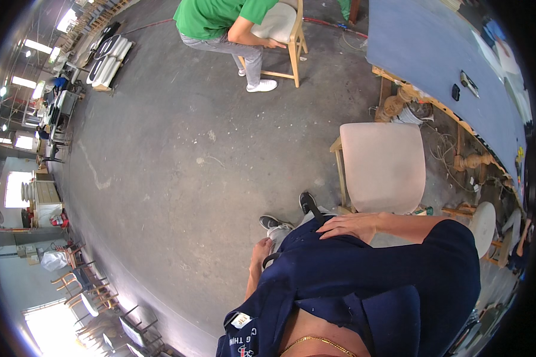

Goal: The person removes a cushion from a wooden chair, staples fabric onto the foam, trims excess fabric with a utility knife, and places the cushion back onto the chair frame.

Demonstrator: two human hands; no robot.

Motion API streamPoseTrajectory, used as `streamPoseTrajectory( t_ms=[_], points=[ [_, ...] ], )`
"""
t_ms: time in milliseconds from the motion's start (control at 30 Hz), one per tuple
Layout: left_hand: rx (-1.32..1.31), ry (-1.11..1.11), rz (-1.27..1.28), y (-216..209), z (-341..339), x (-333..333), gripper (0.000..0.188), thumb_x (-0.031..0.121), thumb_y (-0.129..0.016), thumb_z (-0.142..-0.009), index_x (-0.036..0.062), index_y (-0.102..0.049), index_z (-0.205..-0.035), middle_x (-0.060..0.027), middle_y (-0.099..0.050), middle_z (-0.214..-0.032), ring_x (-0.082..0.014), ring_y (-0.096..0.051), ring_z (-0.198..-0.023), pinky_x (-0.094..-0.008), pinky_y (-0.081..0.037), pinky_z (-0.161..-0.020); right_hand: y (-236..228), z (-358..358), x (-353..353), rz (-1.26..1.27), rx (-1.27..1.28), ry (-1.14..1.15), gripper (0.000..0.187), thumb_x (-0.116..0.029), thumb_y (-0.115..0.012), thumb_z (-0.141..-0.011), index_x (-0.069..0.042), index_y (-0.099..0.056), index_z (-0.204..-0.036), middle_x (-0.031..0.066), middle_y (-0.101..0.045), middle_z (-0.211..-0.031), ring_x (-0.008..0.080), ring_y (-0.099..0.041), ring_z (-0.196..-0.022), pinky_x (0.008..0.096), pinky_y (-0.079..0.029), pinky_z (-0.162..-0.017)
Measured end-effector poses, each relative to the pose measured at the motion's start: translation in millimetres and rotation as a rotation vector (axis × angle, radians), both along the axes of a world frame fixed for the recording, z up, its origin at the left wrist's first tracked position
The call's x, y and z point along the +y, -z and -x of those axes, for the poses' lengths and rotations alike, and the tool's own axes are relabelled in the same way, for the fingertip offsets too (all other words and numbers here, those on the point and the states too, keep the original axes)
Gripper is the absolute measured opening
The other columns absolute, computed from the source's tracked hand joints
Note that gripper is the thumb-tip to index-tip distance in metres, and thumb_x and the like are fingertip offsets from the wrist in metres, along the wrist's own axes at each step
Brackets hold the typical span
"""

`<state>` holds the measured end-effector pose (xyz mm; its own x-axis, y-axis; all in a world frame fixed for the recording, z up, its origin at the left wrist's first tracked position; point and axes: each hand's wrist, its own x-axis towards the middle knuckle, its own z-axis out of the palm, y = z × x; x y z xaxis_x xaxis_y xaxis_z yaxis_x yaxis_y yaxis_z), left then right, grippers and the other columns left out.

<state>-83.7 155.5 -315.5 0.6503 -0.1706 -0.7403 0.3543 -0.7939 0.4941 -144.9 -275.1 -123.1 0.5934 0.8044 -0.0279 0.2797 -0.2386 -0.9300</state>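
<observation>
**Right hand (350, 227) laid on navy shirt (363, 271), left hand (260, 253) low by trouser leg (281, 234)**

Grey concrete floor (178, 178), scuffed and specked with pale bits, runs ahead of both hands and off to the left of the left hand. Large table (423, 47) with blue-grey top and wooden edge is well ahead and to the right of the right hand. Navy shirt is right under the right hand, at its lower front. Chair (384, 166) with pale pinkish seat stands just ahead and a bit right of the right hand, near; no contact made out. Person in green (217, 18) sits far ahead of the left hand, one hand at another chair (277, 22) with pale seat and wooden legs. Stack of white pads (110, 64) lies far ahead and left of the left hand. White round seat (483, 229) is to the right of the right hand, past the elbow.

Right hand: fingers stretched out, slightly spread, palm down on shirt. Left hand: fingers curled, beside trouser leg; cannot tell if they pinch anything. Black shoes (269, 222) show just ahead of the left hand and ahead of the right fingertips. Black strap (313, 209) sticks out by the right fingertips; cannot tell if touched. Small tool (469, 83) and smaller black item (455, 92) lie on the table, far ahead-right of the right hand.
</observation>
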Motion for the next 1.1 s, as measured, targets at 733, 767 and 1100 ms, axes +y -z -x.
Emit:
streamPoseTrajectory(
  t_ms=[733, 767, 1100],
  points=[
    [0.003, 0.018, -0.019, 10.0, 2.2, 4.2, 0.052, 0.044, -0.057, -0.099, 0.0057, -0.067, -0.133, -0.0226, -0.072, -0.124, -0.0351, -0.067, -0.120, -0.0417, -0.050, -0.102, 7.6, 8.2, 0.0, -0.061, -0.031, 0.017, 0.107, -0.034, -0.087, -0.068, -0.017, -0.034, -0.160, 0.0113, -0.032, -0.165, 0.0338, -0.033, -0.149, 0.0502, -0.030, -0.121],
    [0.005, 0.016, -0.009, 10.3, 2.5, 4.3, 0.052, 0.043, -0.057, -0.099, 0.0057, -0.067, -0.133, -0.0227, -0.072, -0.124, -0.0349, -0.067, -0.120, -0.0415, -0.051, -0.102, 7.5, 8.4, 0.2, -0.072, -0.032, 0.019, 0.107, -0.034, -0.087, -0.068, -0.017, -0.034, -0.160, 0.0114, -0.032, -0.165, 0.0339, -0.034, -0.149, 0.0503, -0.030, -0.121],
    [-0.017, 0.049, -0.009, 12.1, -2.0, 2.1, 0.050, 0.041, -0.057, -0.100, 0.0045, -0.068, -0.132, -0.0224, -0.072, -0.122, -0.0333, -0.068, -0.119, -0.0405, -0.051, -0.101, 9.7, 5.9, -2.7, -0.051, -0.049, 0.015, 0.106, -0.035, -0.086, -0.069, -0.016, -0.035, -0.160, 0.0116, -0.033, -0.165, 0.0345, -0.035, -0.148, 0.0503, -0.031, -0.121]
  ],
)
